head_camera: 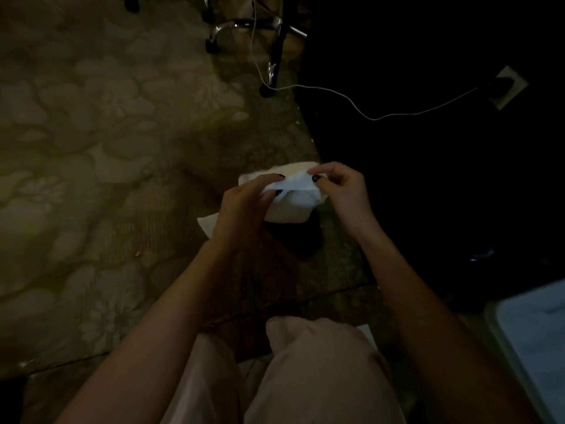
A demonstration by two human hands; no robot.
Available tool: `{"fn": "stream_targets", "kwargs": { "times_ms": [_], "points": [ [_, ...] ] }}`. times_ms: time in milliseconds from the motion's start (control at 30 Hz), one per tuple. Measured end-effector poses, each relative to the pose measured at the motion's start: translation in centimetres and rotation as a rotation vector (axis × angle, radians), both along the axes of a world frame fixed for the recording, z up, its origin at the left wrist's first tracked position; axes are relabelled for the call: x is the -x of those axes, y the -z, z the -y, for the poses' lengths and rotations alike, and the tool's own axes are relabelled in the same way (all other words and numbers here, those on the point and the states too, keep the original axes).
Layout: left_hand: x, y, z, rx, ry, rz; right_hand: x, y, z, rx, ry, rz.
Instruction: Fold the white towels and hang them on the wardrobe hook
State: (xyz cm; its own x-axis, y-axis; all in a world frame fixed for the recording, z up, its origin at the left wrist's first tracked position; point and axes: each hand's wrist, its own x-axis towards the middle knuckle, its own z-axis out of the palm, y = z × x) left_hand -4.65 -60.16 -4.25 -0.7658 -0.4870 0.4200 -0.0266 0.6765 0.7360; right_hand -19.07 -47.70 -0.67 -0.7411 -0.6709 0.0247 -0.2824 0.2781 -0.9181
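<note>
Pinching the upper edge of the white towel [295, 208], the left hand [244, 200] and right hand [344, 191] gripped with curled fingers; open carpet [91, 148] spread toward nine o'clock.

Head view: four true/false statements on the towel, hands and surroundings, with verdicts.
1. The left hand and the right hand each pinch the upper edge of the white towel. True.
2. The white towel hangs on a wardrobe hook. False: no hook is in view, and both hands hold the towel up above the carpet.
3. A white cable runs to the wall outlet at the right. True.
4. The chair base sits at the bottom of the view. False: it is at the top, beyond the hands.
</note>
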Motion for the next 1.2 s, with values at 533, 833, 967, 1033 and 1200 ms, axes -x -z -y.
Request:
{"fn": "stream_targets", "kwargs": {
  "times_ms": [533,833,967,1033,1200],
  "points": [
    [-4.7,-42.6,-8.5,0.034,0.244,0.038,-10.5,-38.2,-12.5,-0.084,0.074,0.028],
    [-14.5,-58.9,-18.5,-0.184,0.539,0.394,-19.7,-55.4,-25.6,0.043,0.211,-0.053],
    [-20.1,-59.7,-21.9,-0.233,0.558,0.661,-24.2,-59.5,-31.9,0.04,0.3,-0.062],
    [-22.9,-59.6,-24.0,-0.332,0.497,0.605,-26.2,-60.2,-35.2,0.017,0.303,-0.038],
    [-28.6,-61.4,-32.6,-0.675,0.421,0.256,-31.5,-60.7,-44.8,-0.012,0.364,0.021]
  ]
}}
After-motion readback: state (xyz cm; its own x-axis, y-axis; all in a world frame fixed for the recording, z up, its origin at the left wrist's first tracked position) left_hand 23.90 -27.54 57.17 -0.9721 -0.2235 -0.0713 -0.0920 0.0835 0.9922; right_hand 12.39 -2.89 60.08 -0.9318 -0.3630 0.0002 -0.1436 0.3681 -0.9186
